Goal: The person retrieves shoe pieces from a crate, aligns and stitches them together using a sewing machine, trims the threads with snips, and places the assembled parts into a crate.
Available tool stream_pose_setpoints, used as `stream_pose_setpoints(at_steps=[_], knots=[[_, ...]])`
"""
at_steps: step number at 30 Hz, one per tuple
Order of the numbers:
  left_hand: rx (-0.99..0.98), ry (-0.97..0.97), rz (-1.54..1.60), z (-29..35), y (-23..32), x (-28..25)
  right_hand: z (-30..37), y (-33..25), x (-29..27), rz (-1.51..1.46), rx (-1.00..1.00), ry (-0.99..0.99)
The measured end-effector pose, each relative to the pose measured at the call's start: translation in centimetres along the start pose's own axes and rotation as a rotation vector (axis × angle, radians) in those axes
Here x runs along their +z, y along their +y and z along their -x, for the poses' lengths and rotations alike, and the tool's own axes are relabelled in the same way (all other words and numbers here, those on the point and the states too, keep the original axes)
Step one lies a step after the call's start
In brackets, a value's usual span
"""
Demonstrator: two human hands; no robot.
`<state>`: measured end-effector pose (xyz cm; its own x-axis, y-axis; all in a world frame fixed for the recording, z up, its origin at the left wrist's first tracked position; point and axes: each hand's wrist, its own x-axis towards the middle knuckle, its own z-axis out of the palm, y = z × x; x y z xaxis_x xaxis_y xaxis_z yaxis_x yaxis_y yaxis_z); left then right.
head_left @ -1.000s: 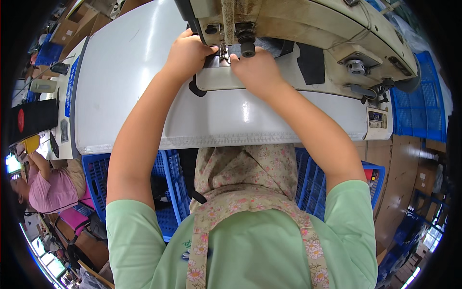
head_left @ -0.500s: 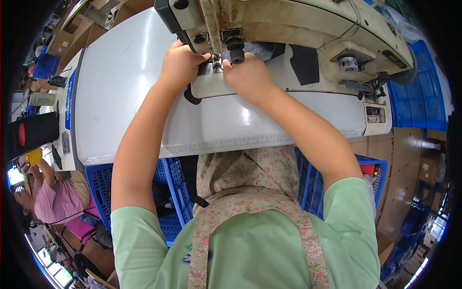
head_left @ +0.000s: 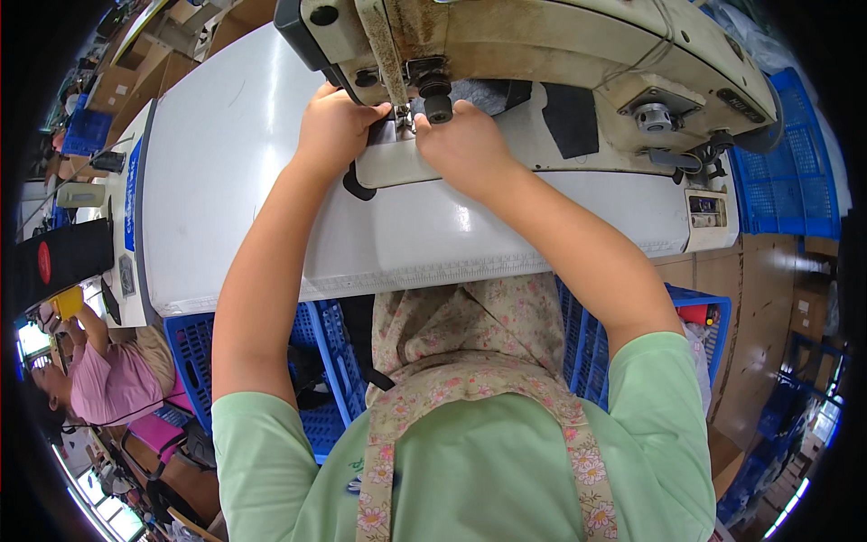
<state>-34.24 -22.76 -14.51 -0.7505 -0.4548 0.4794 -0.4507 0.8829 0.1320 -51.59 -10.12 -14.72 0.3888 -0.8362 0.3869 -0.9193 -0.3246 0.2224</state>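
Note:
At the sewing machine [head_left: 542, 45], both of my hands flank the presser foot [head_left: 403, 117]. My left hand [head_left: 336, 131] is closed beside it, thumb pointing toward the foot; a dark edge of fabric shows under the thumb. On the other side, my right hand [head_left: 462, 146] has bent fingers pinched on a dark grey fabric piece [head_left: 483, 94], which spreads behind the hand under the machine arm. The machine head hides the fingertips and much of the fabric. A separate black fabric piece [head_left: 571, 122] lies flat on the machine bed, right of my right hand.
The white table [head_left: 235, 190] has a ruler strip along its front edge. Blue crates [head_left: 327, 361] stand below it on both sides of my lap, and a blue basket [head_left: 784, 167] stands at right. Another person [head_left: 122, 375] sits at far left.
The view has shifted slightly, so the machine head sits a little further left. Both hands keep nearly the same places beside the presser foot.

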Motion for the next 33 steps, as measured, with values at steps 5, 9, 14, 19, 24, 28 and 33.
stream_pose_setpoints(at_steps=[5,9,14,19,24,28,33], knots=[[-0.025,-0.016,-0.004,0.0,0.2,-0.1,0.0,0.1,-0.3,0.037,0.0,-0.005],[0.0,-0.016,-0.016,0.1,0.0,0.0,0.1,0.1,0.0,0.042,-0.004,-0.017],[0.081,0.052,-0.002,-0.1,0.1,-0.1,0.1,0.2,-0.1,0.04,-0.002,0.01],[-0.003,0.001,0.039,0.1,-0.1,0.1,0.0,0.2,0.1,0.035,0.0,0.03],[0.005,0.0,0.05,-0.1,0.0,-0.1,0.3,0.0,0.2,-0.007,0.026,0.0],[0.065,0.062,0.045,-0.4,0.4,-0.5,1.0,-0.5,0.5,0.173,0.047,0.037],[0.041,-0.1,-0.001,-0.3,-0.1,-0.9,3.1,0.1,-0.5,-0.161,0.138,0.159]])
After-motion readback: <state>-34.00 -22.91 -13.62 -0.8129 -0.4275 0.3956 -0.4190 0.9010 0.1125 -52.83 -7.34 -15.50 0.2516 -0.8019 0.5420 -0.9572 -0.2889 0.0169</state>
